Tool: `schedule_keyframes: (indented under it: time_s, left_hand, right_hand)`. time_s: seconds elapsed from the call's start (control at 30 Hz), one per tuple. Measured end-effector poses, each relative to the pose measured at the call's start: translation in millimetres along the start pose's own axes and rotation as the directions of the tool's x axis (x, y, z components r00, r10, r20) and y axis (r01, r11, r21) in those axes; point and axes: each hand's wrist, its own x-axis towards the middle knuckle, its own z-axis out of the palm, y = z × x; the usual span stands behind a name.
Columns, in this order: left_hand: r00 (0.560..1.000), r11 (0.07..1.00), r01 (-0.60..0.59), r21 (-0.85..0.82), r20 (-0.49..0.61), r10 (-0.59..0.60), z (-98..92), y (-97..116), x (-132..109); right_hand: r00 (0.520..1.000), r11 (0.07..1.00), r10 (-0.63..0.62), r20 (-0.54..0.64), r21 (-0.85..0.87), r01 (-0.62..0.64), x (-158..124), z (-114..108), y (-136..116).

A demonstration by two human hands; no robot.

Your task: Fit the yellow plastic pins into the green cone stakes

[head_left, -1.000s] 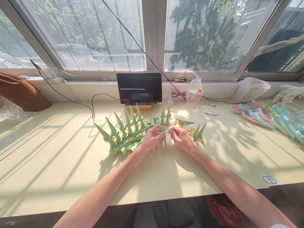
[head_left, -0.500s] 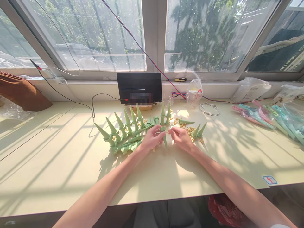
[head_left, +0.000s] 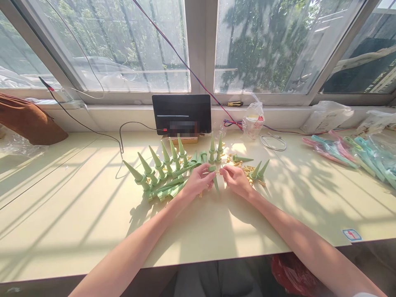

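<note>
My left hand (head_left: pixel 198 180) grips a green plastic spike (head_left: pixel 212 168) with its wide end up and its pointed tip slanting down over the table. Just to the right, my right hand (head_left: pixel 234 178) is closed in a pinch close to the spike's wide end. Whatever lies between those fingertips is too small to make out. Several green spikes with collars stand point-up in a row (head_left: pixel 159 166) to the left. Loose green tubular pieces (head_left: pixel 168 189) are heaped beside my left hand. Small yellow parts (head_left: pixel 248 169) are scattered behind my right hand, near two upright spikes (head_left: pixel 262 169).
A dark tablet (head_left: pixel 182 113) leans on a small stand by the window. A coiled grey cable (head_left: pixel 273 142) and a bagged cup (head_left: pixel 253 121) are at the back. Pink and teal plastic items (head_left: pixel 334 150) lie at right, a brown cloth item (head_left: pixel 27 119) at left.
The tip of the green spike in my left hand has swung slightly to the right. Both hands have stayed in almost the same place.
</note>
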Motion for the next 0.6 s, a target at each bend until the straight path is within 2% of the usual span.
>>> schedule_keyframes:
  time_s: [0.6]
  left_hand:
    - [1.000,1.000,0.007,0.017,-0.011,-0.006,0.3,2.8,0.4]
  right_hand:
    - [1.000,1.000,0.022,0.005,-0.019,-0.022,-0.4,-0.3,0.1]
